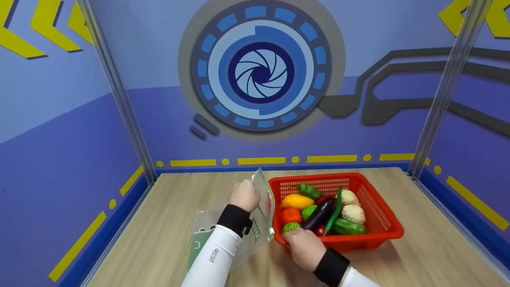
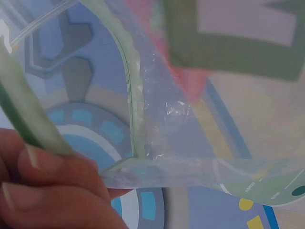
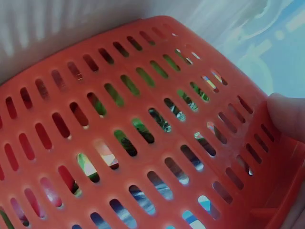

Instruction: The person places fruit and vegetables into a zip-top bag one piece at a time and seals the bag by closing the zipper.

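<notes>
A clear zip bag [image 1: 255,235] with green print stands mouth open left of the basket. My left hand [image 1: 244,195] pinches one edge of its mouth; the fingers [image 2: 57,191] lie against the green zip strip in the left wrist view. The slotted red plastic basket [image 1: 382,219] holds vegetables. My right hand [image 1: 305,248] grips its front left corner, with the thumb [image 3: 288,117] on the rim in the right wrist view. Inside lie an eggplant [image 1: 320,213], a long green chili [image 1: 336,211], a yellow mango-shaped piece [image 1: 297,201] and an orange piece [image 1: 291,216].
Also in the basket are a dark green pepper [image 1: 310,191], a cucumber-like piece [image 1: 348,227] and two cream-coloured lumpy pieces [image 1: 353,214]. Another printed bag part [image 1: 201,239] lies under the left forearm. The wooden table [image 1: 159,223] is enclosed by blue printed walls [image 1: 159,119].
</notes>
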Available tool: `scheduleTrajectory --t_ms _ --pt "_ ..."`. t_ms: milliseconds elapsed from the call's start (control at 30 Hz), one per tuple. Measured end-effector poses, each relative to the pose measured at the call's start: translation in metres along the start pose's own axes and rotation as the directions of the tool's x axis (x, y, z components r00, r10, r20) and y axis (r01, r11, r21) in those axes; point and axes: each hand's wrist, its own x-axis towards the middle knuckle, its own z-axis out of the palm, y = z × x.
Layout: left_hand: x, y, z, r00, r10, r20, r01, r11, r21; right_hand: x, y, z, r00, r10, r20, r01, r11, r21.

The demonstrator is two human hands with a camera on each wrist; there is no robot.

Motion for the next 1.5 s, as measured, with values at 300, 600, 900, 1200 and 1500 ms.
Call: scheduleTrajectory --t_ms 300,600,900,1200,1500 --pt "0.002 0.005 0.004 1.000 0.001 0.017 -0.001 1.000 0.002 0.005 -0.032 0.005 0.997 -0.076 0.005 0.076 0.996 -0.048" --pt "0.002 0.007 0.007 0.999 -0.023 0.046 0.025 0.999 -0.041 0.006 -0.050 0.007 0.993 -0.118 -0.001 0.118 0.993 0.019" --pt "0.001 0.006 0.008 0.999 -0.045 0.029 0.046 0.997 -0.060 0.008 -0.052 0.005 0.997 -0.075 0.037 0.071 0.993 0.096" --pt "0.000 0.004 0.009 0.999 -0.038 0.020 0.039 0.996 -0.083 0.004 -0.039 -0.013 0.988 -0.019 0.151 -0.013 0.977 0.211" --pt "-0.006 -0.004 0.010 0.999 0.000 -0.043 -0.006 0.992 -0.128 0.001 0.004 -0.036 0.989 0.146 -0.022 -0.128 0.920 0.371"
